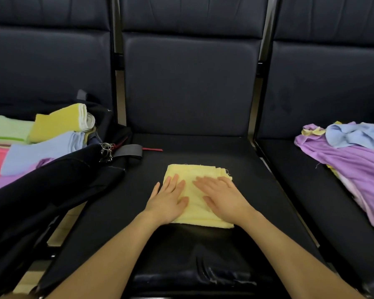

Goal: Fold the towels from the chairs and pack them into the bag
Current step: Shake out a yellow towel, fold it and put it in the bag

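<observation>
Left hand (pixel 168 198) and right hand (pixel 221 198) lie flat side by side on the folded yellow towel (pixel 195 207), fingers straight and spread, pressing it down on the middle chair seat (pixel 205 147). From the head view the towel sits square at the seat's near half, frayed edges stacked at its far right corner. This looks like the smoothing step: I would sweep the palms outward from the centre so the layers stay aligned. The open black bag (pixel 52 180) waits on the left, folded towels (pixel 41 145) packed inside. On the right chair a loose pile of purple and blue towels (pixel 352 152) remains unfolded.
</observation>
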### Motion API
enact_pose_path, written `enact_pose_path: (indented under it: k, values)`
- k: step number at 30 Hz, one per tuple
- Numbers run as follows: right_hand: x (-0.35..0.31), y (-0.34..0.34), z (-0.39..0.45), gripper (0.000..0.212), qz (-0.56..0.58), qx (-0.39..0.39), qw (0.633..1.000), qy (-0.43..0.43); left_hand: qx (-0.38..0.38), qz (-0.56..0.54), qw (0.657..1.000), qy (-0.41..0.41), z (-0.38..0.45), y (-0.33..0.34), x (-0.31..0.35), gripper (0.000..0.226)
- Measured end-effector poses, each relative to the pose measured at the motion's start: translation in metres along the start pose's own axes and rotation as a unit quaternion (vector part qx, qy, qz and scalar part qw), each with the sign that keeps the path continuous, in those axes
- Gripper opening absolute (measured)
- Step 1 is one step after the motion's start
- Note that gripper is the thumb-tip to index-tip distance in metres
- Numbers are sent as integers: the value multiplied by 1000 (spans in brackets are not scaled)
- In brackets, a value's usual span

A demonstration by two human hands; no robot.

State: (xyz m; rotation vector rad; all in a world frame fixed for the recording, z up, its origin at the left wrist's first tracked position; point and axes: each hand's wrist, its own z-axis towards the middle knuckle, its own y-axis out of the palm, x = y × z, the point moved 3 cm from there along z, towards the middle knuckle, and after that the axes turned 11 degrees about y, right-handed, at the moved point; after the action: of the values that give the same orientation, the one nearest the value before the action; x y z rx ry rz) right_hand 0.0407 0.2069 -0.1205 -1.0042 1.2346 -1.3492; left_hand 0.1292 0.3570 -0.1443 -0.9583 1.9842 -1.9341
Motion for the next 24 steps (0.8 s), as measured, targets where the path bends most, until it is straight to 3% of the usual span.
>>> enact_pose_path:
  k: [4, 5, 8, 12, 16, 19, 22, 24]
  values:
    - [19, 12, 1, 66, -16, -103, 978, 183, -4, -3, 1000, 2, 0, -1, -5, 59]
    - [22, 13, 1, 67, -18, -109, 975, 195, -3, -5, 1000, 1, 1, -2, -8, 60]
    - [22, 10, -5, 62, 12, -83, 981, 172, 16, -12, 1000, 13, 1, -4, -11, 59]
    - [14, -1, -17, 34, 174, 16, 978, 114, 110, -103, 987, 58, -10, -10, -9, 44]
    - [9, -8, -23, 11, 304, -45, 948, 81, 138, -146, 976, 87, -28, -16, -2, 13]
    - [8, -5, -29, 11, 249, -76, 964, 55, 108, -127, 980, 112, -38, -15, -6, 14]
    - [3, -11, -35, 8, 245, -9, 969, 31, 121, -152, 974, 115, -42, -16, -10, 7]
    - [-2, -19, -38, 8, 258, 30, 965, 18, 151, -190, 963, 114, -45, -20, -9, 15]
